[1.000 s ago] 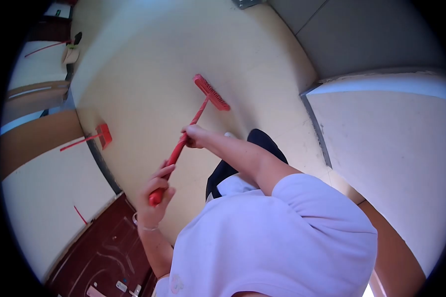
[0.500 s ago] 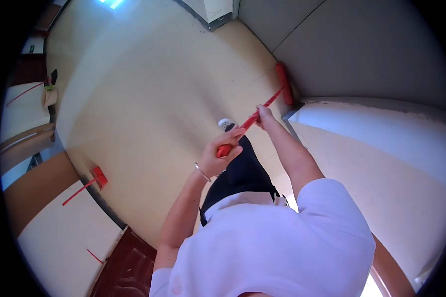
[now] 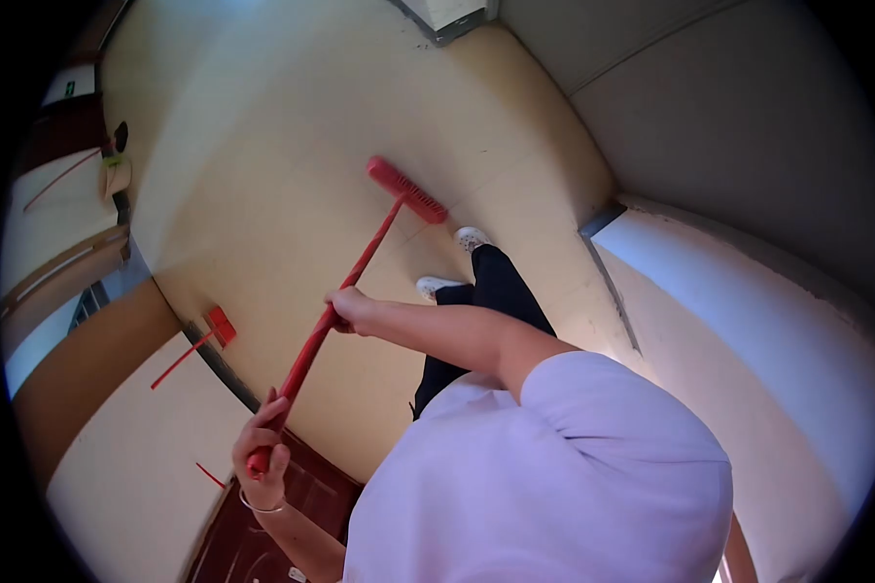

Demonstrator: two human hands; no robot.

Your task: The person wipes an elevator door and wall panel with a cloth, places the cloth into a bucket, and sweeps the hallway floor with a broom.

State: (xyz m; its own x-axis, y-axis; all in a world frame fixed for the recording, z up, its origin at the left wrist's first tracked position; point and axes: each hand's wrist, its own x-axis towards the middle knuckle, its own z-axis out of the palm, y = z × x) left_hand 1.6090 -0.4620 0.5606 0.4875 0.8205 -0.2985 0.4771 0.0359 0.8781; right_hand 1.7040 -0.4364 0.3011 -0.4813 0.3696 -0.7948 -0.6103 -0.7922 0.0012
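Note:
A long red broom (image 3: 367,255) slants across the middle of the view, its wide red head (image 3: 396,185) resting on the floor just beyond my feet. My left hand (image 3: 261,449), with a bracelet at the wrist, is closed around the top end of the handle at the lower left. Farther down the handle, my right hand (image 3: 351,309) grips it with the fingers wrapped round. Two white shoes (image 3: 472,239) stand near the broom head, on the right side of it.
A red dustpan (image 3: 221,327) with a long handle stands by the left wall. Farther along that side is a pale container (image 3: 117,178). A dark red door (image 3: 301,496) lies lower left. A grey panel (image 3: 729,126) and a white wall (image 3: 710,311) bound the right.
The broom head has swung left, away from the grey panel on the right, onto the open floor. Both hands have moved left and down with the handle, still gripping it.

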